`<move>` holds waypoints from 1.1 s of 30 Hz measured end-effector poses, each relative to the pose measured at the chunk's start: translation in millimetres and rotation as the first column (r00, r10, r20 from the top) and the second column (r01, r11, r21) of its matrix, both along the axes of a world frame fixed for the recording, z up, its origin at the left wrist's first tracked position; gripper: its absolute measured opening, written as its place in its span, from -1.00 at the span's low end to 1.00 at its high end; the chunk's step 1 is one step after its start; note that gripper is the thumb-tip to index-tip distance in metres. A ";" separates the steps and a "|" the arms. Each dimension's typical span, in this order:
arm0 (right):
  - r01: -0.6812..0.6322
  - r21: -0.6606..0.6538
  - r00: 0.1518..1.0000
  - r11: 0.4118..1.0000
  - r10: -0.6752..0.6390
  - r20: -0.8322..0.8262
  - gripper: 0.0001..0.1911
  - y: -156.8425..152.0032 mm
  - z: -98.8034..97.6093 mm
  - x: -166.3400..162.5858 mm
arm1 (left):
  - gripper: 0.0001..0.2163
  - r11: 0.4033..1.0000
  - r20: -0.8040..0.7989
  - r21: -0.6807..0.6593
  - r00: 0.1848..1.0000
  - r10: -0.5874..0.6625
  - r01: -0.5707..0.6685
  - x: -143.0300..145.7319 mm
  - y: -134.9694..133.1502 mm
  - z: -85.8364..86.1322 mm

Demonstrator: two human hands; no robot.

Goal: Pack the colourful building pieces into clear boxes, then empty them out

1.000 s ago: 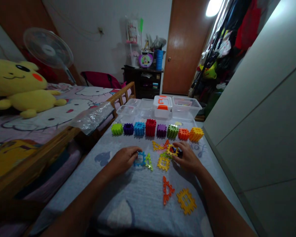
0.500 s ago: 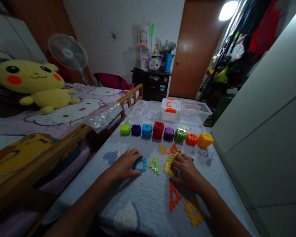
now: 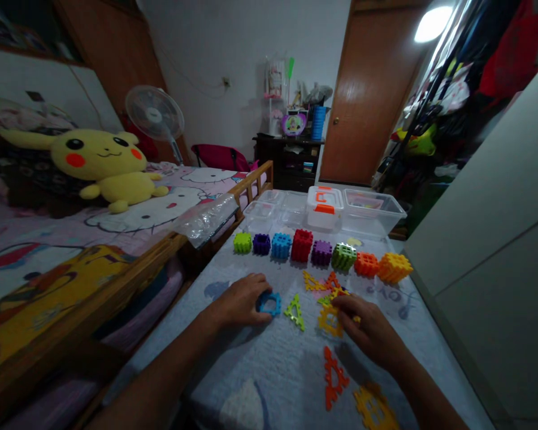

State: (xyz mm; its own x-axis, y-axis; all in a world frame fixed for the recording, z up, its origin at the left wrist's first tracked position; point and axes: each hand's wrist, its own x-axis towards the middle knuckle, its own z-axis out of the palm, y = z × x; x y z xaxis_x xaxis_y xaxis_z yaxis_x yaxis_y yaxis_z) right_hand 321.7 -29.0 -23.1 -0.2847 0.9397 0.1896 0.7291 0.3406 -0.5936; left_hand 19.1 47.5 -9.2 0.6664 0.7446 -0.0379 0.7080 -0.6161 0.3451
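My left hand [image 3: 246, 301] rests on the cloth-covered table, its thumb and fingers curled around the left edge of a blue interlocking plastic tile [image 3: 275, 305] with an open middle. Just right of that tile lies a green triangular tile [image 3: 295, 312]. With thumb and fingertips closed, my right hand [image 3: 361, 322] pinches the right edge of a yellow interlocking tile [image 3: 327, 321], which is slightly tilted. Behind it is a small cluster with a yellow triangle [image 3: 311, 280] and an orange triangle [image 3: 332, 280]. Nearer me lie another orange triangle [image 3: 334, 379] and a yellow square tile [image 3: 375, 407].
A row of tile stacks crosses the table, from lime green [image 3: 242, 243] through red [image 3: 302, 246] to yellow [image 3: 394, 268]. Clear plastic boxes [image 3: 372, 212] stand behind. A wooden bed rail [image 3: 130, 280] borders the left side; a pale cabinet [image 3: 493, 239] flanks the right.
My right hand has come away from over the pile and now pinches the yellow tile at its right edge. The left hand stays at the blue tile. The view has shifted slightly.
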 end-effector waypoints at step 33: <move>0.075 -0.004 0.993 0.997 -0.075 0.094 -0.79 7.1 -3.4 19.2 | -0.60 0.941 0.221 0.303 0.972 0.083 -0.150 36.6 86.7 41.5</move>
